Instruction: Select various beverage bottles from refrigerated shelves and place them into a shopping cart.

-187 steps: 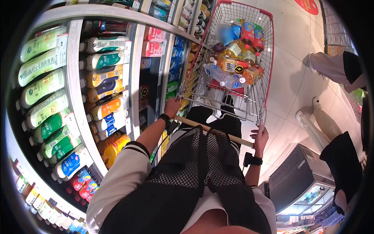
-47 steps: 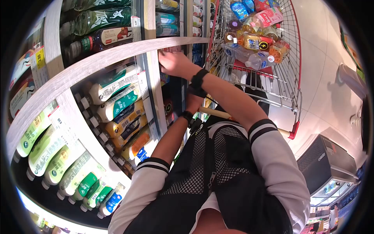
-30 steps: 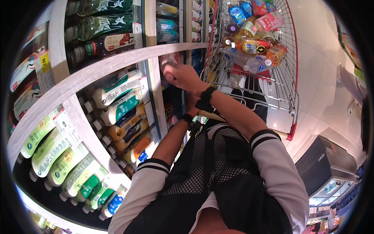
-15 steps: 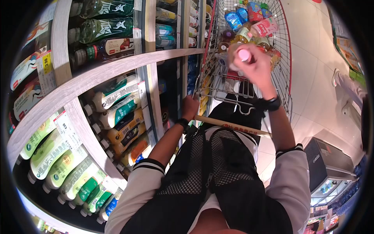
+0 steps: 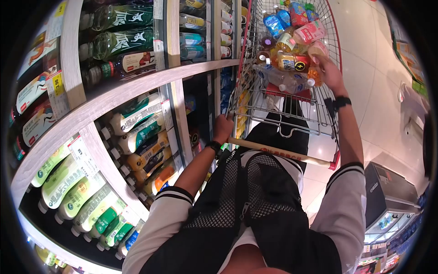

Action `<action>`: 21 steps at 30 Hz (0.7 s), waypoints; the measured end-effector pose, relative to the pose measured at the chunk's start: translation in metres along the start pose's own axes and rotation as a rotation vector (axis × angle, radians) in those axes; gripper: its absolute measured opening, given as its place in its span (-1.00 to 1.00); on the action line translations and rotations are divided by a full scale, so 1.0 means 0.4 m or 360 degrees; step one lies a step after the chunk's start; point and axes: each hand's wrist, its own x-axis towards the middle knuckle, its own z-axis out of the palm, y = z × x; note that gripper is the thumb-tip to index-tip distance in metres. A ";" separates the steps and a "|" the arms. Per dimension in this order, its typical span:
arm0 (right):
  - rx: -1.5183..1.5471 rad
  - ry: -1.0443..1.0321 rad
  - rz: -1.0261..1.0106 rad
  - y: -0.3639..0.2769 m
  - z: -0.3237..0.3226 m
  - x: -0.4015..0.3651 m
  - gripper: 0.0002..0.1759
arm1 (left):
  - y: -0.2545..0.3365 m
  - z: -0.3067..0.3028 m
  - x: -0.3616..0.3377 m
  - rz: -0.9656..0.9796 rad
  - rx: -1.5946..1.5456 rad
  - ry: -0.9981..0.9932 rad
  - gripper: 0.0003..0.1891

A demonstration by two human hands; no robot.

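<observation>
Right, my left hand [image 5: 223,128] sits just left of the frame's centre, its fingers wrapped tight around the near end of the wooden cart handle [image 5: 278,153], with a dark band [image 5: 213,146] on the wrist below it. My right hand [image 5: 331,73] is stretched up into the upper right of the frame, inside the shopping cart [image 5: 292,109], with a black wristband [image 5: 341,102] showing on that arm. Its fingertips are against a pink bottle [image 5: 318,48] that lies on top of the load at the cart's right side; the fingers look half curled, but I cannot tell whether they grip the bottle or only rest on it. Just beside it, further up the frame, lies a second pink bottle [image 5: 309,32], and left of my fingers is a yellow bottle with a lightning mark [image 5: 292,61]. A clear bottle with a white cap [image 5: 283,81] lies below that, on the red panel, and a blue pack [image 5: 275,23] sits near the top of the frame. The whole left half of the frame is shelving: a pale wooden shelf edge [image 5: 137,86] arcs across it, with green bottles [image 5: 118,43] above and rows of green-labelled bottles [image 5: 64,178] in the lower left. My black mesh vest [image 5: 246,196] fills the bottom centre, and pale tiled floor [image 5: 378,77] runs down the right side.
</observation>
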 end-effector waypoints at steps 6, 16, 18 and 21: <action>-0.0617 0.0314 0.0222 -0.132 -0.107 -0.233 -0.41 | -0.015 0.005 0.006 -0.0081 0.0017 -0.0037 -0.63; -0.0079 0.0142 0.1655 -0.256 -0.090 -0.631 -0.18 | -0.107 0.001 -0.093 -0.0066 -0.1077 -0.0467 -0.65; 0.0213 0.0109 0.1730 -0.276 -0.102 -0.630 -0.20 | -0.119 0.013 -0.146 -0.0017 -0.1138 -0.0190 -0.66; -0.0113 0.0191 0.1672 -0.288 -0.098 -0.633 -0.23 | -0.074 0.027 -0.151 -0.0102 -0.1031 -0.0061 -0.65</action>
